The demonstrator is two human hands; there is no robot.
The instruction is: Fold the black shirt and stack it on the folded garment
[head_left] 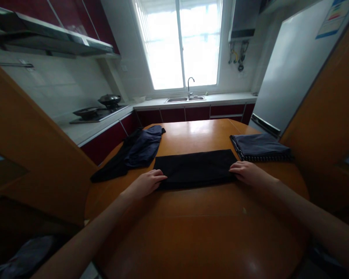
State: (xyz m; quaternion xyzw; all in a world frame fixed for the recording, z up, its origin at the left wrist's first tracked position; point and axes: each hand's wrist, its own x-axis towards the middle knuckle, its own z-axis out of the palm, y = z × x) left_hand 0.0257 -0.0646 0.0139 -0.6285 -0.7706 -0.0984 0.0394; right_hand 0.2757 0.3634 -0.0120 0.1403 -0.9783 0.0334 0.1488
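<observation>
A black garment lies folded into a wide flat rectangle in the middle of the round wooden table. My left hand rests at its left end, fingers curled down onto the near left corner. At the right end sits my right hand, fingers bent and pressing on the cloth's edge. Both hands touch the garment; I cannot tell whether they pinch it.
A rumpled pile of dark blue clothes lies on the table's left side. A folded grey-blue garment sits at the right. Behind are a counter with a stove, a sink under the window, and a fridge at right.
</observation>
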